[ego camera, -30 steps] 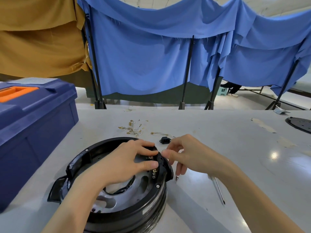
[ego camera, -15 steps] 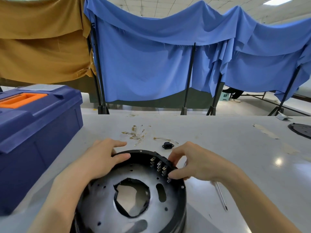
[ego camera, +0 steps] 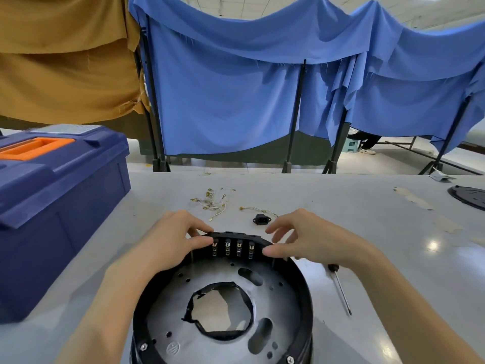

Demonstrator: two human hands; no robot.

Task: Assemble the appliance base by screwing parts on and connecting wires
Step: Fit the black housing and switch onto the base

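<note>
Well left of the left hand [ego camera: 170, 243], a blue toolbox [ego camera: 60, 206]. Left hand pinching the left end of the terminal block [ego camera: 232, 235] on the far rim of the appliance base [ego camera: 286, 303], between both forearms. Beyond the fingertips, loose wires [ego camera: 214, 203] and a small black socket [ego camera: 259, 219]. Right hand [ego camera: 307, 240] gripping the block's right end, index finger lifted. Just right of that wrist, a screwdriver [ego camera: 341, 292].

Left hand [ego camera: 170, 243] and right hand [ego camera: 309, 240] pinch terminal block [ego camera: 233, 246] on appliance base [ego camera: 301, 287], 12 o'clock rim | screwdriver [ego camera: 341, 292] on desk [ego camera: 341, 219], 3 o'clock | toolbox [ego camera: 57, 206], 9 o'clock
</note>
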